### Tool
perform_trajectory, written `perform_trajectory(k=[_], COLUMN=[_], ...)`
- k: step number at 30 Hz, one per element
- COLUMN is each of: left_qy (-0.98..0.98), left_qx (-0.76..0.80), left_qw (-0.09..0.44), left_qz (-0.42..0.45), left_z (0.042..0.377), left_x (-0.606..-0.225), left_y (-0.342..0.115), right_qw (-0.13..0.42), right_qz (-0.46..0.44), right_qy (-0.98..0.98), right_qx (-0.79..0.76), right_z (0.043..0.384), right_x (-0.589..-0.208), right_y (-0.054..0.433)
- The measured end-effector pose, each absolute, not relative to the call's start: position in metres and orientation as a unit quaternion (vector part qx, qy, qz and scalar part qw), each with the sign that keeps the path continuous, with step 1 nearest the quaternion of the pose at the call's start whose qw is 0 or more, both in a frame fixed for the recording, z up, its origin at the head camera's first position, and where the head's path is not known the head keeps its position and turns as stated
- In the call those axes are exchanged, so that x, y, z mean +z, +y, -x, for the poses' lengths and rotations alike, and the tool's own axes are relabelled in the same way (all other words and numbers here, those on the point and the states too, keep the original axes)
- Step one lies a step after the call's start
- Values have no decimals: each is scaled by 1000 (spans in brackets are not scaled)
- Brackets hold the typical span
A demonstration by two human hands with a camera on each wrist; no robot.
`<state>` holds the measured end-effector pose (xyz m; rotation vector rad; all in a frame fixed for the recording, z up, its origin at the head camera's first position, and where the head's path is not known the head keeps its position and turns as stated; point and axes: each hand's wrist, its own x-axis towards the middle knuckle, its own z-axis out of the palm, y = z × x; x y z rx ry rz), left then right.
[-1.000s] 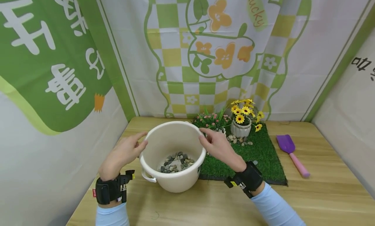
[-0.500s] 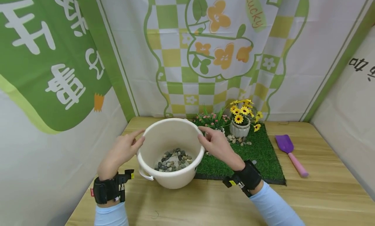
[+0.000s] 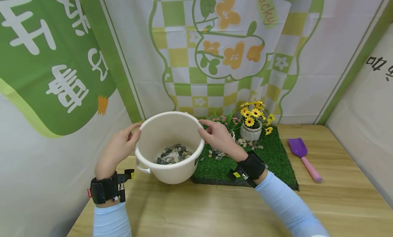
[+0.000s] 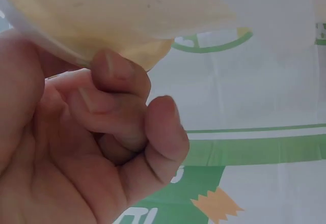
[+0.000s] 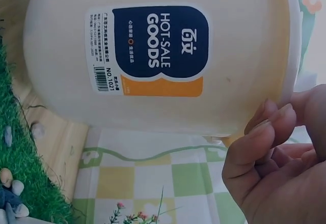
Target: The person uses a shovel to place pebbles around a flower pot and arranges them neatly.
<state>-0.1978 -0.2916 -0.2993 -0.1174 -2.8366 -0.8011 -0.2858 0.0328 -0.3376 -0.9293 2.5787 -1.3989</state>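
Between my two hands is a cream plastic bucket, with grey and tan pebbles lying on its bottom. My left hand pinches the left side of the rim, thumb on one side and fingers under the lip. On the opposite side my right hand pinches the rim the same way. In the right wrist view the bucket wall carries a blue and orange label, and curled fingers meet the rim. The left wrist view shows fingers curled just below the rim.
Right of the bucket lies a green turf mat with a pot of yellow flowers, pink flowers and loose pebbles. A purple scoop with a pink handle lies on the wooden table. Printed curtains hang behind and left.
The bucket has moved left and toward the back, with both hands holding its rim. More of the mat and its pebbles now shows on the right.
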Motion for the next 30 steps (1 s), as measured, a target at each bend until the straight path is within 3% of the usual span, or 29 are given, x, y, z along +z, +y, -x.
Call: perform_trajectory(k=[15, 23, 30], left_qy=[-944, -945, -950], left_qx=[-300, -284, -279], left_qw=[135, 157, 130], left_qz=[-23, -51, -54], left_z=[219, 227, 235], left_x=[-301, -306, -313], left_y=[-299, -302, -307], right_qw=[115, 124, 144], right_qz=[269, 268, 266], right_qy=[800, 800, 817], right_qx=[-524, -523, -491], right_z=[318, 330, 340], right_x=[-327, -324, -326], right_y=[6, -8, -13])
